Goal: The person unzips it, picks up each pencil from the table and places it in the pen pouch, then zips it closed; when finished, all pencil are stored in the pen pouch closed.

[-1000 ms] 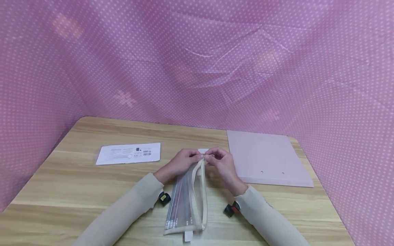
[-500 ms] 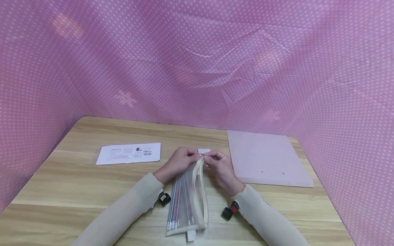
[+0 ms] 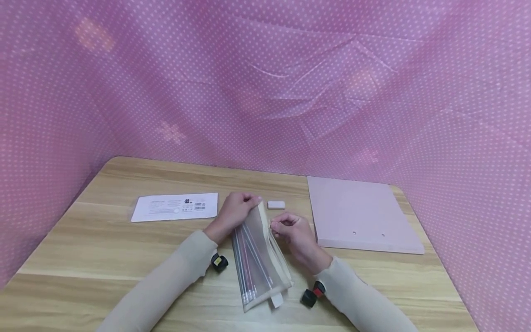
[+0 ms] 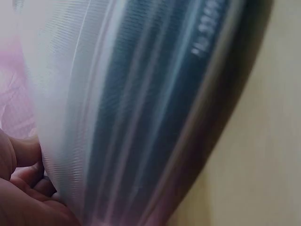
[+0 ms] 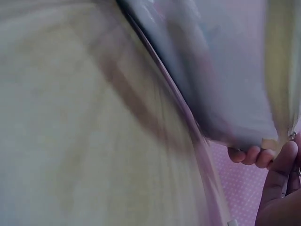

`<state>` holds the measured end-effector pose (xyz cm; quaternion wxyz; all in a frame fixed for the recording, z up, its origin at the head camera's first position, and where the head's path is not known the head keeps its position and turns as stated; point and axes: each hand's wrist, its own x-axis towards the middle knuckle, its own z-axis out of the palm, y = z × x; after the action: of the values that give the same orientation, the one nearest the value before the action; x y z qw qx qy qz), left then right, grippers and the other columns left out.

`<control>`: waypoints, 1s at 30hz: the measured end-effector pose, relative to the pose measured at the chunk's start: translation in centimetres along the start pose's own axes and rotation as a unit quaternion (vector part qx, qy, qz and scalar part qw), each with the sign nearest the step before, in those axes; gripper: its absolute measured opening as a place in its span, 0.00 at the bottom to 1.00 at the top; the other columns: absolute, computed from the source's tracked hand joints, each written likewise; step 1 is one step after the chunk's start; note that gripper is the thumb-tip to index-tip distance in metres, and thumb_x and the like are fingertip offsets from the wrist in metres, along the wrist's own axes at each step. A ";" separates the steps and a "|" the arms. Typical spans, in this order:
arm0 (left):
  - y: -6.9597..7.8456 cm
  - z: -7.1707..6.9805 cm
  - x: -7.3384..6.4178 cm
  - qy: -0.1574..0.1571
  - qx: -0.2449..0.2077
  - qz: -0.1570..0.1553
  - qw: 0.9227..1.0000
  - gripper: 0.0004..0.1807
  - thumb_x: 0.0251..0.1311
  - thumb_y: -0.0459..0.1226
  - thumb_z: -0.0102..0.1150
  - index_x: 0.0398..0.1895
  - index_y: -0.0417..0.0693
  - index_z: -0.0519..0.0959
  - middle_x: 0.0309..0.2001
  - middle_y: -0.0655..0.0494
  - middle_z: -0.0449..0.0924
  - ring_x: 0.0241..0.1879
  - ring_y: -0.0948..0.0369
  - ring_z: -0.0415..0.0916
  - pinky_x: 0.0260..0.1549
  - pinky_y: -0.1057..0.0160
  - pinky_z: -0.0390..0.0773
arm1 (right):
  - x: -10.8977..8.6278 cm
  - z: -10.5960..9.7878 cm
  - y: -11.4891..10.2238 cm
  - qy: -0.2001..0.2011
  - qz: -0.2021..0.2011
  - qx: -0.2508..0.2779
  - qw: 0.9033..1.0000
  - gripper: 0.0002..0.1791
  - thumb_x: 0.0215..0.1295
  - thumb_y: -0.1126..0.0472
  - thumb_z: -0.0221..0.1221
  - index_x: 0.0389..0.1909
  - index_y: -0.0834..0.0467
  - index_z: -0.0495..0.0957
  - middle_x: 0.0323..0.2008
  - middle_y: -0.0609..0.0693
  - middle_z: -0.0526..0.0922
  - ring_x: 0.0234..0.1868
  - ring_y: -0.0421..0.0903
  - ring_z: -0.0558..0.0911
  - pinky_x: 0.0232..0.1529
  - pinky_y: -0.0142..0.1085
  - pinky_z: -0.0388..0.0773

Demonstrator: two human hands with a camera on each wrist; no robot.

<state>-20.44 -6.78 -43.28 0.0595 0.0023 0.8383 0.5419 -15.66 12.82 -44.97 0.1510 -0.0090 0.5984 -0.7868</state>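
A see-through mesh pencil pouch [image 3: 265, 265] with cream edging slants between my hands, several pencils [image 3: 247, 267] inside it. My left hand [image 3: 234, 210] grips the pouch's far end, thumb on top near the zipper's start; the left wrist view has its fingers [image 4: 26, 150] against the mesh. At the zipper, a short way down from that end, my right hand [image 3: 296, 235] pinches the small metal pull [image 5: 292, 135]. Above the pull the zipper edges lie together; below it they stand apart. A white tag [image 3: 276, 300] sticks out at the near end.
Just beyond the hands lies a white eraser-like block [image 3: 276, 204]. To the left is a white printed card in clear wrap [image 3: 174, 207]. A pale pink folder with two holes [image 3: 356, 212] lies to the right. Pink dotted cloth [image 3: 265, 92] hangs behind the wooden table [image 3: 83, 258].
My right hand has drawn the zipper pull toward me, away from the left hand. My left hand has shifted slightly up and left, and the pouch's near end has swung right. The white block is uncovered.
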 end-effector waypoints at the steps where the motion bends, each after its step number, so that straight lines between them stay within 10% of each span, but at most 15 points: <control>1: 0.0 -0.2 0.1 0.010 0.002 -0.001 1.000 0.17 0.69 0.48 0.60 0.48 0.46 0.86 0.45 0.49 0.88 0.36 0.58 0.77 0.35 0.65 0.74 | -0.2 0.0 -0.1 -0.003 0.002 -0.005 1.000 0.11 0.62 0.71 0.64 0.27 0.52 0.83 0.26 0.42 0.86 0.28 0.35 0.81 0.33 0.24 0.81; 13: -0.5 -1.6 0.9 0.049 -0.007 -0.020 0.999 0.18 0.71 0.49 0.57 0.51 0.46 0.85 0.51 0.48 0.87 0.46 0.54 0.80 0.46 0.60 0.78 | -2.4 -0.9 -0.4 -0.039 -0.004 -0.114 0.993 0.10 0.61 0.70 0.66 0.27 0.50 0.83 0.23 0.39 0.84 0.24 0.33 0.78 0.26 0.23 0.74; 20: -0.4 -4.2 1.6 0.088 -0.044 -0.038 0.994 0.21 0.71 0.50 0.56 0.55 0.44 0.83 0.54 0.45 0.85 0.49 0.52 0.80 0.48 0.58 0.80 | -4.8 -1.6 -0.7 -0.106 -0.074 -0.135 0.982 0.11 0.57 0.67 0.69 0.34 0.73 0.81 0.28 0.40 0.87 0.26 0.33 0.80 0.31 0.24 0.79; 25: -0.1 -4.7 1.5 0.099 -0.034 -0.030 0.994 0.21 0.72 0.50 0.56 0.53 0.44 0.83 0.50 0.46 0.85 0.45 0.53 0.80 0.42 0.62 0.80 | -5.6 -2.3 -1.4 -0.118 -0.102 -0.125 0.980 0.11 0.59 0.72 0.66 0.30 0.50 0.85 0.31 0.42 0.89 0.29 0.33 0.82 0.33 0.25 0.82; 30: -0.1 -4.2 1.4 0.107 -0.018 -0.038 0.993 0.20 0.71 0.50 0.56 0.52 0.46 0.84 0.48 0.47 0.87 0.42 0.55 0.80 0.37 0.64 0.79 | -6.4 -2.4 -1.9 -0.109 -0.125 -0.150 0.975 0.11 0.58 0.72 0.67 0.30 0.51 0.85 0.32 0.40 0.89 0.32 0.33 0.83 0.36 0.26 0.83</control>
<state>-22.27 -10.50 -41.78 -0.0100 -0.0883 0.8296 0.5512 -10.48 17.13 -42.79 0.1124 -0.1921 0.6834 -0.6953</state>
